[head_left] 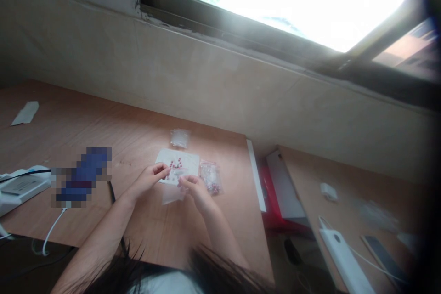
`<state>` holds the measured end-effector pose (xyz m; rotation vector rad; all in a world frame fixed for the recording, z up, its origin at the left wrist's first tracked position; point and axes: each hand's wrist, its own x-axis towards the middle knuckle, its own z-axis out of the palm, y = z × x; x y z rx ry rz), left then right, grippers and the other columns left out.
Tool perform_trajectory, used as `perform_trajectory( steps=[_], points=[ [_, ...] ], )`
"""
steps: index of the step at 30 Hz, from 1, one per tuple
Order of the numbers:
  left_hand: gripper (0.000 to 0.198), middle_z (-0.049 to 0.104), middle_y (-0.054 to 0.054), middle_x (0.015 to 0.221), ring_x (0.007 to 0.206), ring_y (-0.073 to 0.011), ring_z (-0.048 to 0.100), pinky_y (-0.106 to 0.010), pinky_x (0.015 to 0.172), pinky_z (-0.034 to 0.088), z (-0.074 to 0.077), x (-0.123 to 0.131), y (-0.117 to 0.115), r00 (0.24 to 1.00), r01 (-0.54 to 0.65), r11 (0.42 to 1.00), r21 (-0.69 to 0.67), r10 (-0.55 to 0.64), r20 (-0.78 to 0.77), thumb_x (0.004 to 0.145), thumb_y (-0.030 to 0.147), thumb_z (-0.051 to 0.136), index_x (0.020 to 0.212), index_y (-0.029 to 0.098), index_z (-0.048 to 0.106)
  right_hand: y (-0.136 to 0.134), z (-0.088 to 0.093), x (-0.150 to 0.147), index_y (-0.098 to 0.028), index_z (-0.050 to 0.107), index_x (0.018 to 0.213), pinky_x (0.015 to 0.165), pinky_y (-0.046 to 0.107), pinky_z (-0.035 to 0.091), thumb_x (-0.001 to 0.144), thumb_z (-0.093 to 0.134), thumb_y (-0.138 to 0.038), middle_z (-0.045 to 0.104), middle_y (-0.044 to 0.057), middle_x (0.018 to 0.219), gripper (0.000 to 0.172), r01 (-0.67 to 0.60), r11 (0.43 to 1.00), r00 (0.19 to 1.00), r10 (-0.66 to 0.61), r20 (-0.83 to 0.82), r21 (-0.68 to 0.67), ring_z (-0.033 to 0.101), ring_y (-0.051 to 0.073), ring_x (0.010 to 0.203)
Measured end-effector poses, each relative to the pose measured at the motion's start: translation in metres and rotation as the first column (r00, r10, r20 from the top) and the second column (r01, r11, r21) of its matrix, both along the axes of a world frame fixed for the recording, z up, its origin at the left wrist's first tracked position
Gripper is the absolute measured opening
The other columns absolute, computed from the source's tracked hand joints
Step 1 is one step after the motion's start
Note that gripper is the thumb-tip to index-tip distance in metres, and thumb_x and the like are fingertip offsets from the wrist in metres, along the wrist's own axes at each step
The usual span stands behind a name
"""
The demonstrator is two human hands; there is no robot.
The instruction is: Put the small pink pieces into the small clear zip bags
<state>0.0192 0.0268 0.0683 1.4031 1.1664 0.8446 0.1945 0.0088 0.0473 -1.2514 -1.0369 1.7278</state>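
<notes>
A small clear zip bag [179,172] with a reddish line along its top is stretched between my hands. My left hand [157,172] pinches its left side, and my right hand [192,185] has fingers closed at its right side. Below them lies a white sheet [191,158] with several small red beads [177,162] scattered on it. Another clear plastic bag [171,195] lies flat under the hands, partly covered. Just right of the sheet, a larger clear bag [211,175] holds red beads and other small pieces too blurred to name.
Behind the sheet sits a pile of clear bags [179,138]. To the left are a blurred-out blue object [84,177], a white power strip [25,188] and cables. A paper scrap [25,113] lies far left. Across a gap, a second table [310,170] holds a white power strip [344,259].
</notes>
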Motion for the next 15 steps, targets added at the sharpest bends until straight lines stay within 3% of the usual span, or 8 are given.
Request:
perform_trajectory(
  steps=[3, 7, 11, 15],
  points=[
    [0.031, 0.047, 0.003, 0.058, 0.058, -0.0114, 0.045, -0.022, 0.057, 0.036, -0.009, -0.005, 0.004, 0.997, -0.083, 0.997, -0.008, 0.083, -0.001, 0.074, 0.044, 0.044, 0.061, 0.016, 0.048, -0.005, -0.009, 0.002, -0.014, 0.056, 0.062, 0.049, 0.022, 0.033, 0.060, 0.061, -0.035, 0.056, 0.001, 0.060, 0.021, -0.013, 1.000, 0.999, 0.012, 0.051, 0.011, 0.046, 0.009, 0.049],
    [0.035, 0.048, 0.002, 0.059, 0.053, -0.0114, 0.045, -0.022, 0.051, 0.035, -0.047, -0.015, 0.002, 0.977, -0.209, 0.978, -0.025, 0.207, -0.053, 0.076, 0.049, 0.037, 0.068, 0.016, 0.047, 0.006, -0.015, 0.003, -0.015, 0.053, 0.057, 0.046, 0.022, 0.031, 0.057, 0.061, -0.033, 0.055, 0.000, 0.056, 0.020, 0.137, 0.989, 0.970, -0.144, 0.198, 0.047, 0.044, 0.009, 0.047],
    [0.033, 0.051, 0.001, 0.062, 0.059, -0.0145, 0.047, -0.024, 0.056, 0.036, -0.081, -0.024, -0.009, 0.957, -0.214, 0.977, 0.018, 0.213, -0.195, 0.076, 0.048, 0.037, 0.073, 0.018, 0.050, 0.040, -0.005, 0.000, -0.016, 0.053, 0.061, 0.048, 0.023, 0.034, 0.057, 0.059, -0.035, 0.058, 0.001, 0.059, 0.020, 0.263, 0.955, 0.917, -0.292, 0.270, 0.137, 0.050, 0.013, 0.055],
    [0.029, 0.051, 0.001, 0.065, 0.065, -0.0165, 0.047, -0.026, 0.060, 0.035, -0.084, -0.025, -0.017, 0.941, -0.198, 0.978, 0.065, 0.208, -0.266, 0.075, 0.046, 0.039, 0.074, 0.020, 0.052, 0.088, 0.010, -0.009, -0.016, 0.051, 0.076, 0.053, 0.023, 0.036, 0.060, 0.056, -0.034, 0.060, 0.004, 0.070, 0.025, 0.345, 0.923, 0.878, -0.382, 0.290, 0.172, 0.053, 0.015, 0.066]
  ],
)
